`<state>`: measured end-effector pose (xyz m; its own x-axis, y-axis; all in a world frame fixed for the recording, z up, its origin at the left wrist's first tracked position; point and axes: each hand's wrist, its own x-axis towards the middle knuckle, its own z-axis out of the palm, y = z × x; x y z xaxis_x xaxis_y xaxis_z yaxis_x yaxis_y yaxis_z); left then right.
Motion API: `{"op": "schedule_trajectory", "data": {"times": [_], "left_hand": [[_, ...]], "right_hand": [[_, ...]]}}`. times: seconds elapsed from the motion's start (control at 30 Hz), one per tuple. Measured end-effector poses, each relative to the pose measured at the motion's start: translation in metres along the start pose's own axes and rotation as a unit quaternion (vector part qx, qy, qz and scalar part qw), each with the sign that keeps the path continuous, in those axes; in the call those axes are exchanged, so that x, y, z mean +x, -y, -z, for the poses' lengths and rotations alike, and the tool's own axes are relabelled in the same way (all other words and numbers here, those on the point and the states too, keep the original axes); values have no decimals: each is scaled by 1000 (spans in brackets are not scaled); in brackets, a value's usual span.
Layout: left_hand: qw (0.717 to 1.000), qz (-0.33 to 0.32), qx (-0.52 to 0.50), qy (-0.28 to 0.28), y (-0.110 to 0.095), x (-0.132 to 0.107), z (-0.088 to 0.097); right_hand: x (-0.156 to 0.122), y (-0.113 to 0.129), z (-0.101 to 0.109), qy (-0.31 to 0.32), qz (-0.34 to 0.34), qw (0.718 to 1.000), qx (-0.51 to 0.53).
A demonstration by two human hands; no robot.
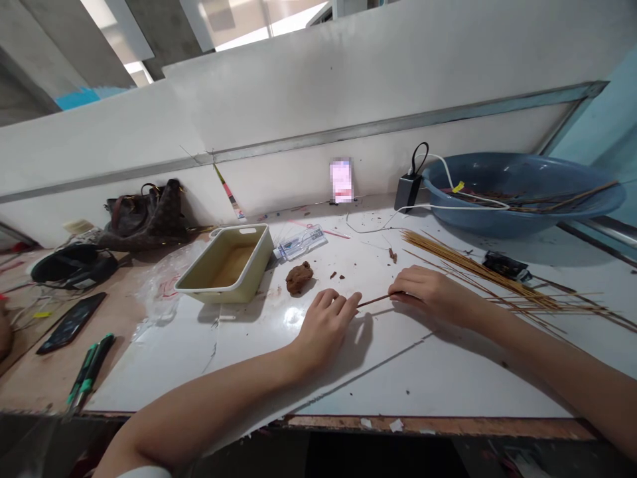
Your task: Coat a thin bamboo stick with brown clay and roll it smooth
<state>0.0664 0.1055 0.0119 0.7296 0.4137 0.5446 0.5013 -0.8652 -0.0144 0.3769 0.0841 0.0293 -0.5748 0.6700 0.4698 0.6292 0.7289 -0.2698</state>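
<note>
A thin brown stick (374,301) runs between my two hands, just above the white work surface. At its left end, my left hand (328,325) has its fingers closed on it. My right hand (430,293) pinches the other end, and the fingers hide that tip. Beyond my left hand sits a brown lump of clay-like paste (298,277), with small crumbs to its right. To the right of my right hand lies a spread bundle of thin tan sticks (478,269).
Left of the paste stands a cream plastic basin (259,269). A blue tub (517,222) holding sticks is at the back right, beside a black power brick (408,192) with a white cable. Green-handled pliers (89,372), a phone (72,323) and a handbag (144,216) lie left.
</note>
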Motion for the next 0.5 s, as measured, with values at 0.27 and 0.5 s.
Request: {"op": "schedule_trajectory", "data": {"times": [0.27,0.5], "left_hand": [[999,-1,-9,31,1,-1,2],[999,10,4,38,-1,2,3]], "right_hand": [[1,1,1,2,5,1000,-3],[-1,-4,0,-4,3,1000,-5]]}}
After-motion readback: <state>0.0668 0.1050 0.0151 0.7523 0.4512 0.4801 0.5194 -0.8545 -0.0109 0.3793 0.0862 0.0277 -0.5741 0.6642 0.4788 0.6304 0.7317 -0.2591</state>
